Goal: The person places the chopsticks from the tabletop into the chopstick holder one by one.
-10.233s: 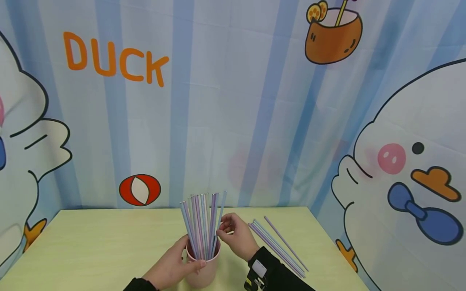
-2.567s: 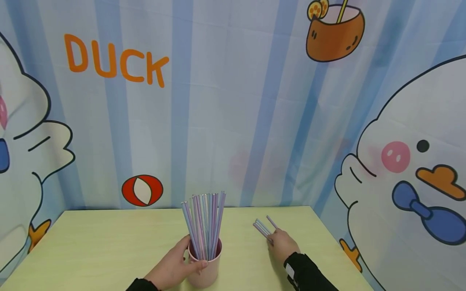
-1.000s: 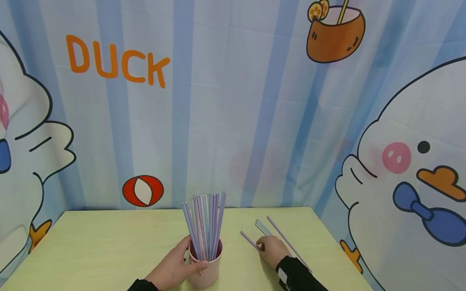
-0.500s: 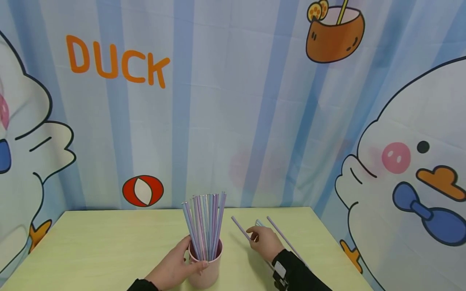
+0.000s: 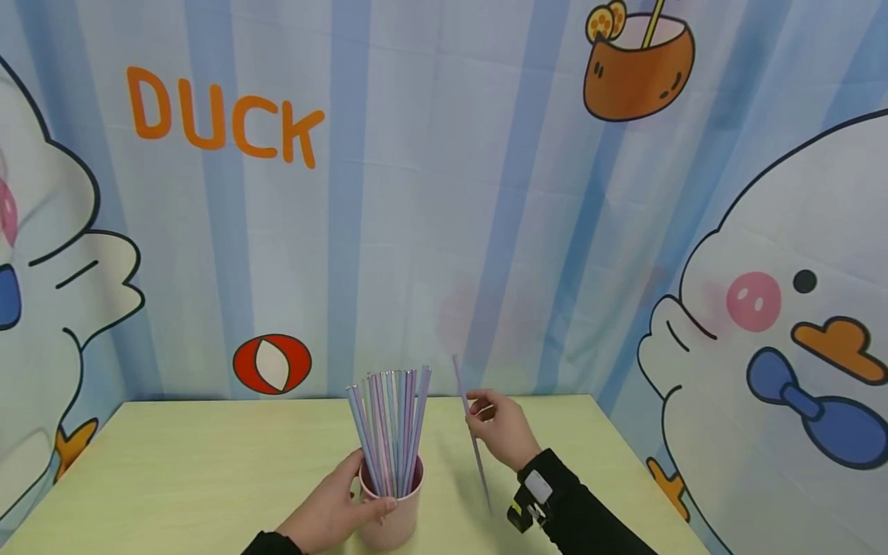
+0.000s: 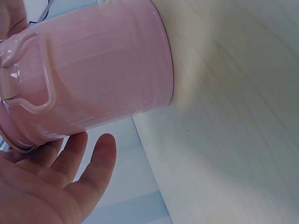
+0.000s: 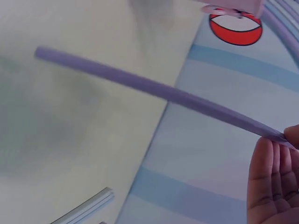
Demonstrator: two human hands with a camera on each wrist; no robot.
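Observation:
A pink cup (image 5: 390, 528) with a small wire-like handle (image 6: 49, 88) stands on the table, holding a bunch of purple, blue and pinkish straws (image 5: 385, 432). My left hand (image 5: 333, 501) grips it near the rim, thumb in front and fingers round the far side. To the right of the cup, my right hand (image 5: 502, 432) pinches a purple straw (image 5: 479, 461) between thumb and fingers. That straw is raised, nearly upright, its top leaning slightly left. In the right wrist view its free end (image 7: 46, 53) points away from the fingertips.
Pale straws (image 7: 86, 207) lie on the table in the right wrist view; my right hand and sleeve (image 5: 590, 509) hide that spot in the head view. The light yellow table (image 5: 229, 455) ends at a printed curtain (image 5: 416, 231) behind and on both sides.
Earlier my right hand was at the cup with a blue straw, then over the loose straws. It has since drawn out a purple straw, lifted it and tilted it upright. The left hand stays.

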